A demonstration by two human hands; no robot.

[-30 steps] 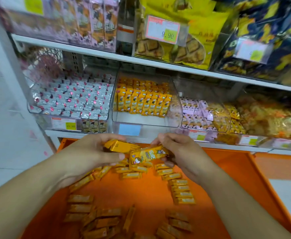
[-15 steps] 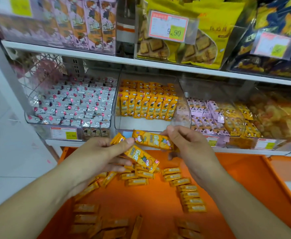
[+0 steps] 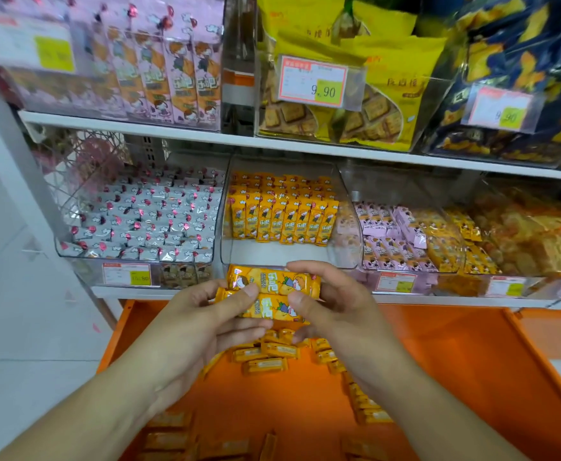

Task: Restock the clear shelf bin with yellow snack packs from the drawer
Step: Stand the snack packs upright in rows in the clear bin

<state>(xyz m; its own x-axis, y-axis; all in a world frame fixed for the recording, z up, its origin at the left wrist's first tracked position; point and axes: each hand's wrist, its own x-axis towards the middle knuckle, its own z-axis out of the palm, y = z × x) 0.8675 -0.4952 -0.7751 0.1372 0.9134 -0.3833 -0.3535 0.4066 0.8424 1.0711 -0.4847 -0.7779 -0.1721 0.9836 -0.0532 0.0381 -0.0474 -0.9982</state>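
Note:
Two yellow snack packs [image 3: 272, 284] lie stacked lengthwise between my hands, just below the front lip of the clear shelf bin [image 3: 290, 257]. My left hand [image 3: 206, 321] pinches their left ends with thumb on top. My right hand [image 3: 332, 301] grips their right ends. Inside the bin, rows of upright yellow packs [image 3: 282, 217] fill the back, and its front floor is bare. Below, the orange drawer [image 3: 455, 377] holds several loose yellow packs [image 3: 266, 356].
A clear bin of white and pink packs [image 3: 139, 221] stands left of the target bin, and a bin of pink and yellow packs [image 3: 405, 237] stands to its right. An upper shelf [image 3: 239, 138] carries boxed and bagged snacks. White floor lies at left.
Both hands have risen from over the drawer toward the bin's front. The two packs, held apart and askew before, are now stacked flat together between the hands.

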